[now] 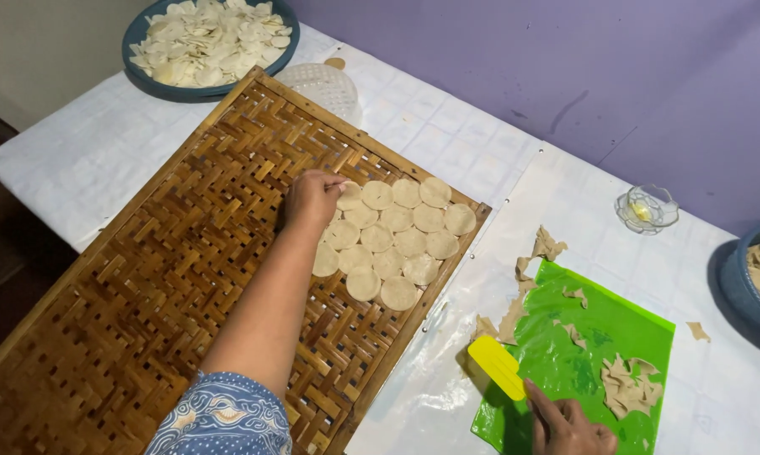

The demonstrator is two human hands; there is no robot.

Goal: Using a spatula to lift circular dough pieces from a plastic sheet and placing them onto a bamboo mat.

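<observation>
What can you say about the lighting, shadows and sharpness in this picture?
Head view: soft, even indoor light; the bamboo tray and dough rounds look sharp; glossy glare shows on the green sheet and the clear plastic table cover; a soft shadow falls left of the yellow scraper; the right hand is cut off by the bottom edge.

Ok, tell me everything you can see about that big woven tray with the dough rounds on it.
The woven tray is a large rectangle of brown bamboo-like strips in a herringbone weave with small gaps, edged by a flat wooden frame. It lies flat and askew on the white-covered table. Thin pale dough rounds, overlapping in rows, fill its far right corner; the rest is bare. The left hand reaches over it onto the rounds. A blue bowl sits at its far corner.
</observation>
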